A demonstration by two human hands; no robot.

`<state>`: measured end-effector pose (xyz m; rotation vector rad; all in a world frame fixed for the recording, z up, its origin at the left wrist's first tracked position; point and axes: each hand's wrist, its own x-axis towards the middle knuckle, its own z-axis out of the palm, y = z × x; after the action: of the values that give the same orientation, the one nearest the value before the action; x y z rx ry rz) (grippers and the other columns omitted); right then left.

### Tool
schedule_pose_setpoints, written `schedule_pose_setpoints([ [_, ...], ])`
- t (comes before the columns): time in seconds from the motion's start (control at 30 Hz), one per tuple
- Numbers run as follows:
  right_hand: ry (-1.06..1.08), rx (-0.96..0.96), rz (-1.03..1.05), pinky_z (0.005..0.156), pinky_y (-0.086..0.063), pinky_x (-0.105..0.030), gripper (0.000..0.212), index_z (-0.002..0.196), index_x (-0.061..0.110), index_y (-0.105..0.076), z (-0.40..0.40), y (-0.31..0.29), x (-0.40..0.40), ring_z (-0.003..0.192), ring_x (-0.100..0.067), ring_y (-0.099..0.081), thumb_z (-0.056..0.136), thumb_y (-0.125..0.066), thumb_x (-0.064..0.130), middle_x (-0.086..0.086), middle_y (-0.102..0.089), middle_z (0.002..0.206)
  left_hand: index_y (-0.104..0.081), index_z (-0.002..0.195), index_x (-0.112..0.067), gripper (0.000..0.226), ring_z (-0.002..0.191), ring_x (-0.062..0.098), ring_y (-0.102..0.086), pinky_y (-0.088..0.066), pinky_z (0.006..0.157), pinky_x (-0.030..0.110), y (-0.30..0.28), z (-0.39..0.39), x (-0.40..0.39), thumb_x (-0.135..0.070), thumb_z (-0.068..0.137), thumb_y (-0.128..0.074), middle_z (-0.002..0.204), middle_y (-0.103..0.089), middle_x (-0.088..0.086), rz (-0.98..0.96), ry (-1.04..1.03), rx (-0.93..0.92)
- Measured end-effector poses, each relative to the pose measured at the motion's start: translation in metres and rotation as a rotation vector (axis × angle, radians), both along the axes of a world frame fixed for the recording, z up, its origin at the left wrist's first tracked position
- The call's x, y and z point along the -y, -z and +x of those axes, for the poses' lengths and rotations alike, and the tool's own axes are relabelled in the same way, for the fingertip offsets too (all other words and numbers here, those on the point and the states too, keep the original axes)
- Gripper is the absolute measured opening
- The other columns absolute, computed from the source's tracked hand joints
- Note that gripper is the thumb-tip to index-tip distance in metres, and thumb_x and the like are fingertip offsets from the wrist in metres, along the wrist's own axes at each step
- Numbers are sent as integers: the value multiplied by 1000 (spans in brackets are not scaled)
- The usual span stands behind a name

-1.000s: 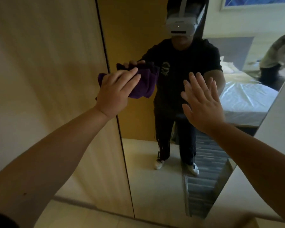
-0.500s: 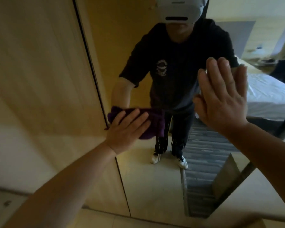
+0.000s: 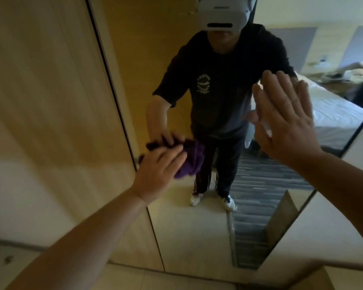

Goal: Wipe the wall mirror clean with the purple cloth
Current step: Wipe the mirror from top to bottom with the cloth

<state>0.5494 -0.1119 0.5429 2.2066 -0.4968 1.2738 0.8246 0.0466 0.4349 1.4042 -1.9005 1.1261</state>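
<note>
Left hand presses the purple cloth against the wall mirror near its left edge.

The left hand (image 3: 158, 170) lies flat with fingers together over the bunched purple cloth (image 3: 192, 160), holding it on the wall mirror (image 3: 197, 231) just beside the dark frame line that meets the wooden panel (image 3: 50, 101). The right hand (image 3: 285, 122) is raised, palm to the glass, fingers straight and slightly spread, holding nothing. A bed (image 3: 331, 114) shows in the reflection.
</note>
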Motion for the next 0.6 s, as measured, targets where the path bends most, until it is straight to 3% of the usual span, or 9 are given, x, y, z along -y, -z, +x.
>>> schedule_pose_setpoints([
  [0.13, 97, 22, 64, 121, -8, -59, 58, 153, 5, -31, -48, 3, 16, 150, -38, -16, 102, -52, 23, -23, -25, 159, -66, 124, -8, 27, 106, 31, -58, -50, 88, 44, -113, -33, 36, -3, 98, -62, 129, -64, 13, -328, 92, 65],
  [0.27, 145, 40, 18, 117, -16, -66, 59, 151, 4, -35, -65, 9, 35, 148, -40, -22, 102, -57, 27, -24, -29, 157, -65, 129, -16, 33, 122, 28, -59, -51, 94, 43, -159, -61, 91, -8, 97, -60, 135, -62, 8, -402, 115, 225],
  [0.43, 104, 62, -20, 112, -21, -72, 62, 151, 5, -30, -63, 16, 49, 149, -36, -15, 101, -58, 28, -23, -26, 156, -62, 133, -18, 36, 132, 23, -53, -44, 104, 40, -110, -65, 100, -15, 98, -56, 143, -56, 3, -368, 83, 281],
  [0.6, 92, 141, -108, 111, -20, -69, 64, 150, 3, -32, -55, 22, 56, 145, -34, -21, 97, -61, 22, -28, -35, 150, -41, 150, -21, 48, 140, 20, -38, -31, 109, 39, 40, -46, 79, -22, 102, -44, 154, -40, -2, -120, 37, 374],
])
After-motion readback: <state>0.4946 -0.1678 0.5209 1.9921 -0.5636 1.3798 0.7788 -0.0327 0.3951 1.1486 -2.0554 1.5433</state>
